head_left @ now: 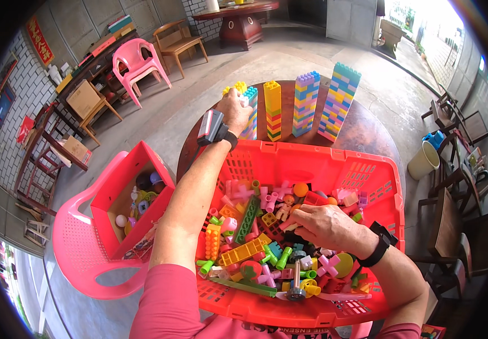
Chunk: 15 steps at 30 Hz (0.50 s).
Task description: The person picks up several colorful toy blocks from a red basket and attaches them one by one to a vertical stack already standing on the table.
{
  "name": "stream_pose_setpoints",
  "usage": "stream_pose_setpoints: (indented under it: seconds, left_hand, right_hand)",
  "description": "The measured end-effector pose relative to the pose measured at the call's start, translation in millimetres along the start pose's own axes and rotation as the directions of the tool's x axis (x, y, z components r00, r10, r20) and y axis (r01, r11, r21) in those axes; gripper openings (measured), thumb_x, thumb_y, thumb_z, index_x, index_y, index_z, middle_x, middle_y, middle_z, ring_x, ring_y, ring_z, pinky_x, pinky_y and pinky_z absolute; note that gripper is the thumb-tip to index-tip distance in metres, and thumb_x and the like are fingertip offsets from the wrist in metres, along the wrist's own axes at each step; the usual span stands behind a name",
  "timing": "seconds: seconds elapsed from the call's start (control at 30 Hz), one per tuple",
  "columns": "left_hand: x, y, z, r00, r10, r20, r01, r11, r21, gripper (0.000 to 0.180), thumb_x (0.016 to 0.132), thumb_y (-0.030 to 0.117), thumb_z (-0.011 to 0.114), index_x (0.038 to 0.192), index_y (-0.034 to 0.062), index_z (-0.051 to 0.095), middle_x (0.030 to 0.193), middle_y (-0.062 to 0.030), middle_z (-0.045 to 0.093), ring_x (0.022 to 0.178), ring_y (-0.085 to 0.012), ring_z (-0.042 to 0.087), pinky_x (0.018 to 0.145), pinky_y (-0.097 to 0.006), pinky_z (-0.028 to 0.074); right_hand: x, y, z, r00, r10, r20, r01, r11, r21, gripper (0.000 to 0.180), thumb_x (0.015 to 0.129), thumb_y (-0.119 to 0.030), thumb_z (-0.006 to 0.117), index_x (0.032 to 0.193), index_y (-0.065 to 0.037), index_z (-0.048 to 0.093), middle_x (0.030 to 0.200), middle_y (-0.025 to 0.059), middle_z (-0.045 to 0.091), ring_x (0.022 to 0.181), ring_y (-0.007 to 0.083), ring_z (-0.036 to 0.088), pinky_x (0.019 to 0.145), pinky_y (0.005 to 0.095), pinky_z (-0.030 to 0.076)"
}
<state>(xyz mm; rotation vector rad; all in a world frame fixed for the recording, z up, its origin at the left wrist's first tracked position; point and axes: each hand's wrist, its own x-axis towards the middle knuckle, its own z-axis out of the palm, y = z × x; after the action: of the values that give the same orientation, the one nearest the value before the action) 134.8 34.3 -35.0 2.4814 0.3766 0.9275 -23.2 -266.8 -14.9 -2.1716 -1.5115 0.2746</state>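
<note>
My left hand (235,115) reaches over the basket to the leftmost brick tower (249,121). Its fingers close round a pale toy brick (244,102) at the tower's upper part, partly hidden by the hand. Yellow bricks (239,86) show just past the fingertips. Inside the red plastic basket (389,186), my right hand (330,225) is down among mixed toys, fingers bent and pressed together; what they grip is hidden. Near it lie a small doll (284,208), an orange ball (300,189), a dark green brick strip (247,219) and a yellow-orange brick piece (242,252).
On the round dark table (368,133) stand a yellow-red tower (273,110), a multicoloured tower (305,104) and a taller one (339,101), close behind the basket. A pink chair (72,248) at left bears a red box (104,212) of toys. Wooden chairs (446,223) stand at right.
</note>
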Motion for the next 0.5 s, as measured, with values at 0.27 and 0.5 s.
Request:
stream_pose_setpoints:
  seconds: [0.27,0.5]
  left_hand:
    - [-5.6,4.8,-3.2,0.998,0.043,-0.036,-0.042,0.998,0.037,0.061,0.065,0.02,0.076,0.116,0.0065,0.046,0.108,-0.0208,0.06,0.096,-0.037,0.062,0.081,-0.044,0.051]
    - [-7.1,9.2,-6.3,0.996,0.081,-0.041,-0.079,0.996,0.042,0.065,0.063,0.019,0.078,0.117,0.0057,0.044,0.109,-0.0216,0.056,0.098,-0.0378,0.06,0.081,-0.045,0.051]
  right_hand:
    - [-0.5,-1.2,-0.7,1.0,0.002,-0.005,-0.002,1.0,0.014,0.016,0.09,-0.018,0.057,0.096,-0.006,0.049,0.089,0.0122,0.059,0.08,0.0352,0.063,0.065,0.0451,0.052]
    - [-0.1,0.6,1.4,1.0,-0.004,-0.003,0.004,1.0,0.018,0.017,0.088,-0.016,0.059,0.098,-0.006,0.049,0.089,0.0121,0.06,0.079,0.0353,0.063,0.064,0.0451,0.052]
